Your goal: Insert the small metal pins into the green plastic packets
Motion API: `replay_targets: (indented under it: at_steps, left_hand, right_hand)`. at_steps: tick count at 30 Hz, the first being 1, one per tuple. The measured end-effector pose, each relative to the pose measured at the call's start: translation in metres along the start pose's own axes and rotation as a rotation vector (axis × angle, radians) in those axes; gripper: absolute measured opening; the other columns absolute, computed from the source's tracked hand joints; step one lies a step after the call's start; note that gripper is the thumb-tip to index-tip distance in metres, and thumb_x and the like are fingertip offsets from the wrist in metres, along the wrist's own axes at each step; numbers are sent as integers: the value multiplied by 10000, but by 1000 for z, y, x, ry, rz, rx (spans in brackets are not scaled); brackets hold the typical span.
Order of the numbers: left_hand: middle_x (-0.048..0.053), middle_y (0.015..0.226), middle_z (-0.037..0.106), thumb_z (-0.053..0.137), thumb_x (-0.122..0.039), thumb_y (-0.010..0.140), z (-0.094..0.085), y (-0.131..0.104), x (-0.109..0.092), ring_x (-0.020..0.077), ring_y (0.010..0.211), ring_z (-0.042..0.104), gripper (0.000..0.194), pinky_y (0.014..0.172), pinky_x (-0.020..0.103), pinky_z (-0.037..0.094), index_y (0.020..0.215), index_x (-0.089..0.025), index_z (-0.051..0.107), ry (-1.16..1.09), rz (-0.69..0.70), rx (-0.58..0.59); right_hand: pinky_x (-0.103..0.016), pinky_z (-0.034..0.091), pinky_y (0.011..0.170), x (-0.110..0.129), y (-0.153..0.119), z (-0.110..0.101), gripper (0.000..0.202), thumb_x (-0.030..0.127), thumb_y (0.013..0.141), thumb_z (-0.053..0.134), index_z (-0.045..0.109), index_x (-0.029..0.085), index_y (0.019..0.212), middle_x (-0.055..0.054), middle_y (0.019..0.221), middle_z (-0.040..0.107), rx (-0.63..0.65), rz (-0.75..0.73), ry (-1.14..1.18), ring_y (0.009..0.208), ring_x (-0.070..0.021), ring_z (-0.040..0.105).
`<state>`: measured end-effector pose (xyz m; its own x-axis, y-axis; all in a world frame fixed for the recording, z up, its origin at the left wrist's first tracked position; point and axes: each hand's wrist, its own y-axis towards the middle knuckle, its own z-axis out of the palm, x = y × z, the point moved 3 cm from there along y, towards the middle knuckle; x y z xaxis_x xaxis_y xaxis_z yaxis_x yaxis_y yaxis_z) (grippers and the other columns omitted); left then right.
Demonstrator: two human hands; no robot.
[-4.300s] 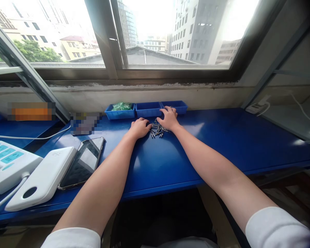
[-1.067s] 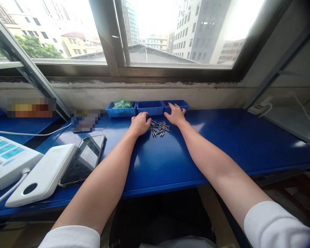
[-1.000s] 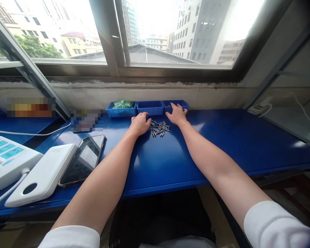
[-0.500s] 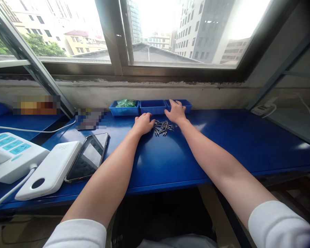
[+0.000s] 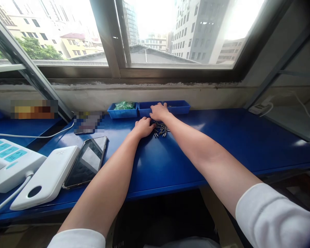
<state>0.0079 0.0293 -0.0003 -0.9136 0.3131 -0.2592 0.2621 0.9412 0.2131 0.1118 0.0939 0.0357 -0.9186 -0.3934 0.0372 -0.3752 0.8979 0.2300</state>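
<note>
A pile of small metal pieces, like screws or bits, (image 5: 161, 128) lies on the blue table (image 5: 165, 165). My left hand (image 5: 144, 127) rests at the pile's left edge, fingers curled; whether it holds a piece is hidden. My right hand (image 5: 159, 111) is over the front edge of the middle blue bin (image 5: 143, 109), its fingers bent and spread, with nothing visible in them. The right blue bin (image 5: 180, 107) has a few small pieces inside. Green plastic packets (image 5: 124, 105) fill the left blue bin (image 5: 122, 113).
On the left are a phone (image 5: 87, 162), a white power bank (image 5: 46, 177), a white power strip (image 5: 12, 163) and cables. A metal shelf post (image 5: 41, 81) rises at the back left. Behind the bins stand a wall and a window.
My right hand has moved left, from the right bin to the middle bin, uncovering the pieces in the right bin. My left hand stays beside the pile. The camera view has shifted slightly.
</note>
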Motion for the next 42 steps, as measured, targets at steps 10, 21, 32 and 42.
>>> replay_targets:
  at_steps: [10, 21, 32, 42]
  left_hand:
    - [111, 1233, 551, 367, -460, 898, -1, 0, -1, 284, 1173, 504, 434, 982, 420, 385, 1208, -220, 553, 30, -24, 39]
    - [119, 1292, 524, 261, -389, 937, 6, -3, -4, 269, 1210, 478, 445, 1002, 430, 369, 1219, -189, 540, 70, 54, 28]
    - [102, 1254, 557, 334, -445, 919, 6, 2, 1, 264, 1167, 518, 429, 965, 376, 408, 1176, -204, 578, 64, 46, 20]
    - [105, 1199, 601, 448, -418, 880, -2, -1, -4, 256, 1118, 554, 389, 961, 362, 418, 1157, -193, 603, -7, 96, -96]
  right_hand:
    - [-475, 367, 949, -3, -43, -14, 295, 255, 826, 499, 638, 167, 1071, -114, 1188, 577, -308, -30, 139, 1164, -318, 403]
    - [-268, 448, 819, -17, -66, 15, 257, 274, 782, 562, 682, 162, 980, -79, 960, 622, -90, -92, 328, 907, -193, 572]
    - [-265, 429, 827, -24, -62, 22, 142, 209, 836, 565, 697, 157, 835, -61, 896, 661, -139, -124, 400, 869, -173, 591]
    - [-258, 391, 749, -25, -60, 24, 238, 276, 929, 465, 656, 156, 852, -70, 904, 663, -185, -76, 391, 861, -172, 581]
